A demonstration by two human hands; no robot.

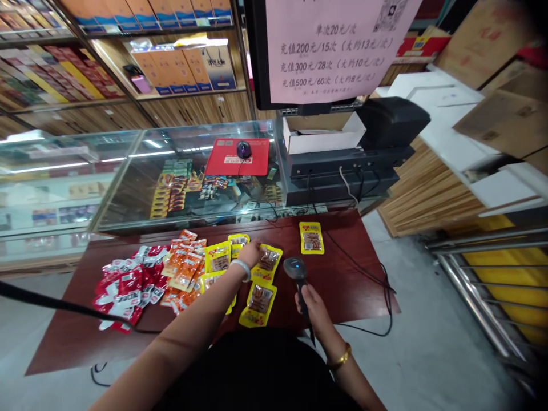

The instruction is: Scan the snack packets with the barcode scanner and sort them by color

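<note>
The right hand (314, 308) grips a barcode scanner (295, 267) over a shiny red-brown table (342, 294). The left hand (252, 253) is at a yellow snack packet (269, 261) there; I can't tell its grip. Behind are a glass counter (126, 197), then wooden shelves (192, 93).

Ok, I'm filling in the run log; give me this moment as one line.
left hand: at yellow packet | right hand: holding scanner | lone yellow packet: beyond scanner | orange packets: beside red-and-white packets

Bright indoor light glares off the glass counter (180, 140) (right-hand corners dark, blurred).
</note>
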